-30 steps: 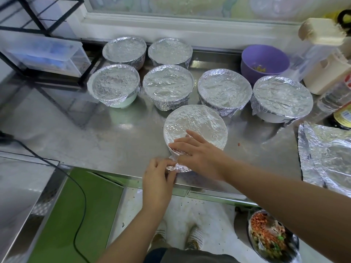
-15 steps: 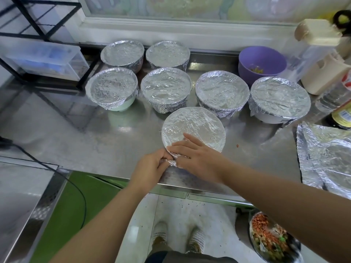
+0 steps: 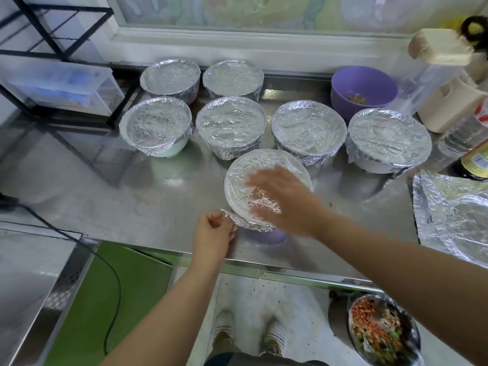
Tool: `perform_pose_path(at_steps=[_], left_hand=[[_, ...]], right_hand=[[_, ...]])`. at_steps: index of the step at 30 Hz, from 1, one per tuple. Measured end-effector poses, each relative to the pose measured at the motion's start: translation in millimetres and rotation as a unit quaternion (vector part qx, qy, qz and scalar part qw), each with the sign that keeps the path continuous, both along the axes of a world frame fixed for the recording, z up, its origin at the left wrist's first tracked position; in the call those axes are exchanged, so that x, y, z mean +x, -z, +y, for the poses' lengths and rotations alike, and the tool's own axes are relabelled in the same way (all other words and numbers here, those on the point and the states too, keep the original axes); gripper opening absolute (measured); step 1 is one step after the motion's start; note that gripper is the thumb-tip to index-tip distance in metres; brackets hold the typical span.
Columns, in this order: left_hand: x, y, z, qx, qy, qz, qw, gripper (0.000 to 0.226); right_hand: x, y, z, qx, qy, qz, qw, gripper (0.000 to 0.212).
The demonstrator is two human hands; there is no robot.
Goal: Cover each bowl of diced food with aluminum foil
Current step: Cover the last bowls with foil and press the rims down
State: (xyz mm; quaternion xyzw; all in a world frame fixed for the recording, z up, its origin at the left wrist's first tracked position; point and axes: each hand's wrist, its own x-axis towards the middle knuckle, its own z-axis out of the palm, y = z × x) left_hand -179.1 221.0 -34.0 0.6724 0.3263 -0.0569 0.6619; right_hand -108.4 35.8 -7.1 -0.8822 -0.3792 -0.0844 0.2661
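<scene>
Purple bowl [image 3: 266,235]: bench [image 3: 132,202] front, 6 o'clock of the covered bowls [image 3: 231,125].
Left hand [image 3: 212,233]: fingers pinch its foil flap [image 3: 232,216] at 8 o'clock.
Right hand [image 3: 285,199]: fingers apart, flat over foil [image 3: 266,165].
Tip: I'd press the flap snug.

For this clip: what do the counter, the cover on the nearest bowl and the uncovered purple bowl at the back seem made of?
Counter: likely stainless steel, brushed, with soft smeared reflections.
Cover: thin aluminium foil, bright, finely crinkled, crimped around the rim.
Purple bowl: probably plastic, opaque with a dull even sheen; ceramic cannot be ruled out.
</scene>
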Motion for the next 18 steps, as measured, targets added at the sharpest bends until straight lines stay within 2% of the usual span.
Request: perform_pose_path(at_steps=[1, 3, 6, 8, 13, 18], left_hand=[[-0.6, 0.1, -8.0, -0.062, -0.038, 0.014, 0.997, 0.003], [-0.8, -2.8, -25.0, -0.146, -0.102, 0.038, 0.983, 0.012], [1.2, -6.3, -41.5, -0.204, -0.187, 0.032, 0.96, 0.019], [3.2, -10.8, -48.3, -0.229, -0.229, 0.01, 0.946, 0.026], [6.9, -25.6, -58.9, -0.231, -0.258, -0.035, 0.938, 0.033], [13.2, -27.4, -62.6, -0.161, -0.231, -0.058, 0.958, 0.04]], right_hand=[[9.6, -9.0, -3.1, 0.011, 0.06, 0.022, 0.998, 0.05], [28.0, -20.2, -11.0, -0.027, 0.144, 0.074, 0.986, 0.05], [45.2, -22.3, -16.0, -0.108, 0.169, 0.142, 0.969, 0.057], [50.9, -19.6, -13.8, -0.142, 0.163, 0.158, 0.963, 0.061], [55.2, -18.8, -7.8, -0.138, 0.174, 0.153, 0.963, 0.058], [56.5, -25.6, -4.2, -0.124, 0.202, 0.18, 0.955, 0.055]])
